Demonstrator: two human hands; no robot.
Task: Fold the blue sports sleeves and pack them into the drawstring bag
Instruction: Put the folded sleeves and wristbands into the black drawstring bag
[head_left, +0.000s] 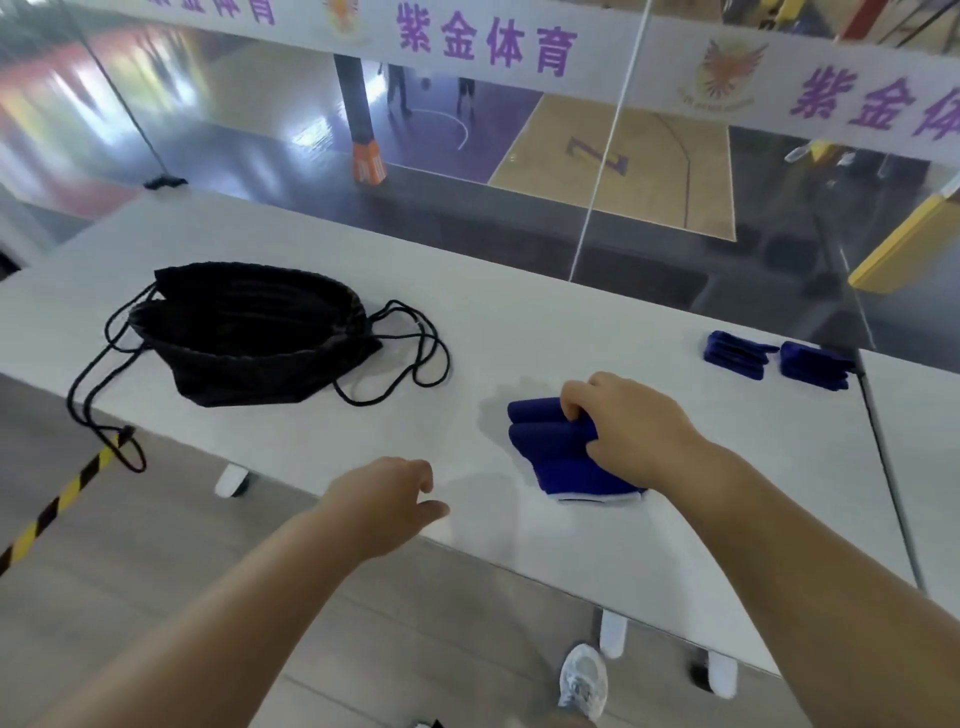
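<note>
1. Fingers (574, 402) of the right hand (623, 426) curl down onto a folded blue sleeve (556, 452), pinching its upper fold between thumb and fingertips while the palm covers its right side.
2. That sleeve lies flat on the white table (493, 332), to the right of the drawstring bag (249, 332) and nearer the table's front edge than the bag is; a pale trimmed hem shows along its near end.
3. The left hand (384, 504) hangs over the table's front edge, between the bag and the held sleeve, touching neither. Its fingers are loosely bent with a gap between thumb and forefinger, and nothing is in them.
4. The bag is black and lies on its side with its mouth gaping open. Its black cords (415, 353) loop out on the table towards the sleeve, and another strand trails off the front edge on the bag's far side.
5. Two more folded blue sleeves (737, 353) (815, 366) sit side by side, just apart, well beyond the held one and farthest from the bag, close to the glass panel (675, 208) along the table's back edge.
6. Through the glass, a basketball court lies below, with a white banner (483, 41) in purple lettering above it.
7. A white shoe (584, 680) shows on the floor under the table's front edge.
</note>
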